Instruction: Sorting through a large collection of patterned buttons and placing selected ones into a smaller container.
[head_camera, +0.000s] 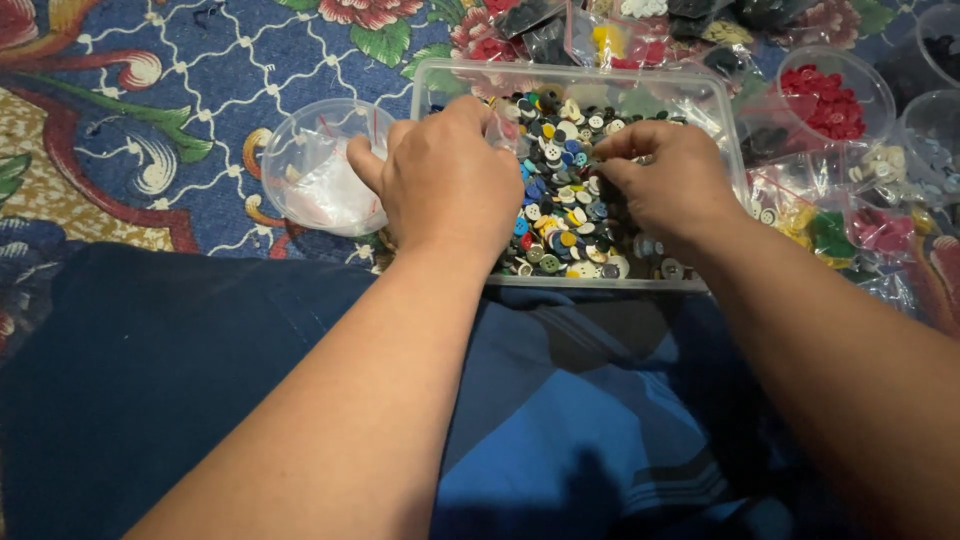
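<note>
A clear rectangular plastic box (440, 75) holds a heap of mixed coloured buttons (565, 215). My left hand (445, 180) rests over the box's left side, fingers curled down among the buttons; what it holds is hidden. My right hand (665, 185) is over the box's right half, its fingertips pinched together on the buttons near the middle. Whether a button is between the fingers is not visible.
A clear round cup (315, 165) with white contents stands left of the box. A cup of red buttons (825, 100) and small bags of sorted buttons (830, 235) lie to the right on a patterned blue carpet (200, 80). My blue-clad lap (560, 400) fills the foreground.
</note>
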